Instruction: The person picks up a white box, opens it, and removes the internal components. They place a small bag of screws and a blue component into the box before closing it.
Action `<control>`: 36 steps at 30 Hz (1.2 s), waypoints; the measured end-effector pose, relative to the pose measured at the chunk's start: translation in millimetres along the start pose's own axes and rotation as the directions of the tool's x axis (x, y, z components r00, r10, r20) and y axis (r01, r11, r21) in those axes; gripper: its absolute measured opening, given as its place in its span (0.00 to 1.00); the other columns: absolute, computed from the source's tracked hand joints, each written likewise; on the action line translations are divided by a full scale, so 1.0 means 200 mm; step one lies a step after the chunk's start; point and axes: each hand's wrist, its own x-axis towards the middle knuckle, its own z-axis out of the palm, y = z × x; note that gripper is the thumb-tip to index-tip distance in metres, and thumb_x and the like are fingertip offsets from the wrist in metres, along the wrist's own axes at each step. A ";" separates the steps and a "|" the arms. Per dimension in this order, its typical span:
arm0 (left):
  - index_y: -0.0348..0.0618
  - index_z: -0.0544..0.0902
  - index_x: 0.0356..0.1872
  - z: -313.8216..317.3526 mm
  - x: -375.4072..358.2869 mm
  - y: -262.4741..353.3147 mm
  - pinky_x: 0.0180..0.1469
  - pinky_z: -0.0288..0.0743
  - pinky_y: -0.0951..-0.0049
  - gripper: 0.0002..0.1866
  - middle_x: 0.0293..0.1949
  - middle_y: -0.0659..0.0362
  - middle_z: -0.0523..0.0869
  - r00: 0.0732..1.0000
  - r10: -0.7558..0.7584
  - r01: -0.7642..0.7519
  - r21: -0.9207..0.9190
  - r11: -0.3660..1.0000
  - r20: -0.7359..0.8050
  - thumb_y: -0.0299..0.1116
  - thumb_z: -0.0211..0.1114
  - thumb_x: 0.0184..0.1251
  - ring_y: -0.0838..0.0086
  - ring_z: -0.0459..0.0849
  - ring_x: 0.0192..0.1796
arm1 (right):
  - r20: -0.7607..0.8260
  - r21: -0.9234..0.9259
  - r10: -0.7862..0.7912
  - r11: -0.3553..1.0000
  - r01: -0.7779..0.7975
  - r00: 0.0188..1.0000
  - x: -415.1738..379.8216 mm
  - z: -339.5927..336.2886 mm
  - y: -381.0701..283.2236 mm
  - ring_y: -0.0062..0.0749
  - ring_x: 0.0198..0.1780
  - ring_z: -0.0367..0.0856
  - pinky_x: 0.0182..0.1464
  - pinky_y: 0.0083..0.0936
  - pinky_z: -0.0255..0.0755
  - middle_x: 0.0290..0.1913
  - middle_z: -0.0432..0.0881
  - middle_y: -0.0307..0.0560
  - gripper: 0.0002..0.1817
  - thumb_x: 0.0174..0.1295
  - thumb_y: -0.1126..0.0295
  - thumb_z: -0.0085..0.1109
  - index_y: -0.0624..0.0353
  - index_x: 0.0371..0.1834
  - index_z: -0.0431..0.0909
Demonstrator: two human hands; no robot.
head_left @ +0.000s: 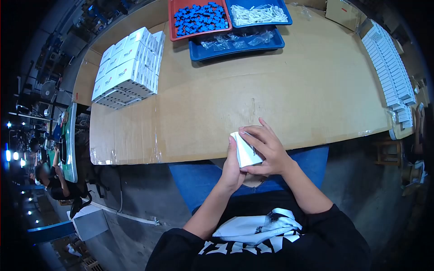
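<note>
A small white box (246, 151) is held between my two hands, just off the near edge of the cardboard-covered table. My left hand (232, 168) grips its left side, thumb along the edge. Over its top and right side curl the fingers of my right hand (270, 151), with the thumb underneath near the lower edge. Much of the box's right face is hidden by those fingers. Whether its flap is open cannot be made out.
Stacked white boxes (124, 65) stand at the table's left. At the back are a red tray (172, 20) of blue parts, a blue tray (289, 18) of white pieces and another blue tray (237, 53) with clear bags. Rows of white boxes (389, 67) line the right edge. A person (58, 183) sits far left.
</note>
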 end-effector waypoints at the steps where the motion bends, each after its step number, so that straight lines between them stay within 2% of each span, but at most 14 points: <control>1: 0.43 0.63 0.76 0.00 0.00 0.00 0.68 0.77 0.61 0.38 0.66 0.51 0.78 1.000 0.002 -0.002 -0.001 1.000 -0.002 0.65 0.32 0.85 0.62 0.80 0.68 | 0.002 0.002 -0.002 1.000 0.002 1.000 0.01 0.00 0.00 0.51 0.71 0.77 0.77 0.69 0.55 0.70 0.76 0.56 0.48 0.51 0.43 0.76 0.56 0.73 0.74; 7: 0.45 0.64 0.76 0.03 -0.01 0.01 0.67 0.78 0.62 0.36 0.67 0.52 0.77 0.999 -0.037 0.036 -0.051 0.998 -0.027 0.64 0.35 0.85 0.64 0.80 0.68 | -0.061 0.026 -0.037 0.999 0.038 0.997 0.00 0.03 -0.02 0.53 0.69 0.78 0.74 0.61 0.65 0.70 0.77 0.60 0.46 0.51 0.46 0.77 0.64 0.70 0.76; 12: 0.46 0.67 0.73 -0.01 0.00 -0.02 0.64 0.80 0.64 0.34 0.63 0.54 0.79 0.996 -0.084 0.083 -0.098 0.992 -0.005 0.63 0.36 0.86 0.67 0.82 0.64 | -0.169 -0.014 -0.151 0.988 0.151 0.974 0.00 0.04 -0.02 0.62 0.66 0.80 0.68 0.57 0.73 0.67 0.77 0.68 0.40 0.56 0.49 0.75 0.68 0.65 0.78; 22: 0.46 0.68 0.73 -0.02 0.00 -0.02 0.61 0.81 0.65 0.35 0.61 0.55 0.80 0.997 -0.084 0.083 -0.072 0.994 -0.001 0.64 0.37 0.85 0.68 0.83 0.61 | -0.216 0.009 -0.190 0.980 0.196 0.958 -0.04 0.08 0.01 0.67 0.66 0.79 0.67 0.56 0.74 0.66 0.77 0.71 0.40 0.59 0.46 0.72 0.70 0.64 0.78; 25: 0.46 0.66 0.76 -0.04 0.00 -0.02 0.68 0.76 0.62 0.38 0.67 0.53 0.78 0.993 -0.114 0.116 -0.063 0.991 0.034 0.66 0.38 0.83 0.65 0.79 0.69 | -0.217 0.057 -0.144 0.985 0.160 0.965 -0.05 0.11 0.02 0.63 0.69 0.78 0.70 0.49 0.72 0.67 0.77 0.70 0.42 0.62 0.44 0.70 0.71 0.67 0.77; 27: 0.44 0.58 0.81 -0.05 0.01 -0.05 0.76 0.67 0.61 0.43 0.73 0.51 0.72 0.997 -0.050 0.046 0.064 0.997 0.056 0.69 0.35 0.82 0.64 0.72 0.75 | -0.306 0.439 0.284 0.889 -0.131 0.909 -0.06 0.16 -0.01 0.52 0.72 0.76 0.73 0.40 0.69 0.70 0.76 0.66 0.42 0.69 0.42 0.64 0.71 0.70 0.74; 28: 0.40 0.51 0.83 -0.07 0.02 -0.07 0.79 0.59 0.62 0.44 0.77 0.50 0.67 0.992 0.007 -0.032 0.198 0.980 0.124 0.67 0.37 0.83 0.65 0.66 0.78 | -0.292 0.615 0.417 0.771 -0.164 0.861 -0.05 0.19 -0.03 0.44 0.73 0.75 0.74 0.35 0.66 0.72 0.75 0.61 0.42 0.75 0.40 0.54 0.71 0.73 0.71; 29: 0.40 0.51 0.83 -0.07 0.04 -0.10 0.79 0.59 0.62 0.44 0.77 0.50 0.67 0.992 0.009 -0.034 0.198 0.980 0.124 0.67 0.37 0.83 0.65 0.66 0.78 | -0.292 0.615 0.415 0.772 -0.164 0.862 -0.04 0.19 -0.05 0.44 0.73 0.75 0.74 0.35 0.66 0.72 0.75 0.61 0.42 0.75 0.40 0.54 0.71 0.73 0.71; 30: 0.38 0.50 0.83 -0.06 0.04 -0.12 0.79 0.59 0.63 0.43 0.76 0.50 0.67 0.968 0.197 -0.244 0.415 0.876 0.154 0.65 0.39 0.84 0.65 0.65 0.78 | -0.209 0.743 0.537 0.630 -0.224 0.817 -0.03 0.17 -0.09 0.43 0.74 0.73 0.76 0.35 0.64 0.74 0.74 0.60 0.42 0.77 0.40 0.51 0.71 0.74 0.70; 31: 0.37 0.49 0.83 -0.05 0.05 -0.14 0.79 0.59 0.64 0.43 0.76 0.50 0.67 0.905 0.362 -0.422 0.598 0.682 0.225 0.62 0.40 0.85 0.66 0.65 0.78 | -0.106 0.844 0.638 0.463 -0.270 0.762 -0.02 0.15 -0.12 0.42 0.76 0.71 0.77 0.35 0.62 0.75 0.72 0.59 0.41 0.78 0.40 0.48 0.71 0.75 0.69; 32: 0.36 0.52 0.83 -0.06 0.06 -0.16 0.77 0.61 0.65 0.39 0.74 0.49 0.69 0.908 0.377 -0.402 0.625 0.669 0.181 0.57 0.42 0.87 0.67 0.67 0.76 | -0.133 0.822 0.583 0.517 -0.240 0.802 -0.01 0.15 -0.11 0.44 0.78 0.68 0.78 0.35 0.59 0.78 0.69 0.60 0.38 0.81 0.44 0.45 0.71 0.76 0.68; 33: 0.36 0.52 0.83 -0.07 0.07 -0.15 0.77 0.61 0.65 0.39 0.74 0.49 0.69 0.909 0.376 -0.401 0.626 0.669 0.181 0.57 0.42 0.87 0.67 0.67 0.76 | -0.133 0.823 0.584 0.516 -0.240 0.801 -0.01 0.14 -0.11 0.44 0.78 0.68 0.78 0.35 0.59 0.78 0.69 0.60 0.38 0.81 0.44 0.45 0.71 0.76 0.68; 35: 0.38 0.47 0.84 -0.09 0.08 -0.12 0.74 0.66 0.64 0.35 0.73 0.48 0.70 0.940 0.332 -0.330 0.437 0.837 0.074 0.47 0.44 0.89 0.64 0.71 0.73 | -0.138 0.678 0.445 0.694 -0.243 0.885 -0.01 0.10 -0.09 0.46 0.80 0.65 0.79 0.36 0.57 0.80 0.65 0.61 0.34 0.82 0.51 0.46 0.71 0.76 0.68; 36: 0.37 0.53 0.82 -0.09 0.07 -0.10 0.70 0.70 0.67 0.35 0.70 0.50 0.73 0.957 0.289 -0.263 0.330 0.907 -0.031 0.52 0.43 0.88 0.68 0.76 0.67 | -0.121 0.580 0.390 0.774 -0.254 0.913 -0.02 0.09 -0.07 0.51 0.79 0.67 0.78 0.37 0.61 0.80 0.65 0.63 0.30 0.76 0.61 0.53 0.70 0.76 0.69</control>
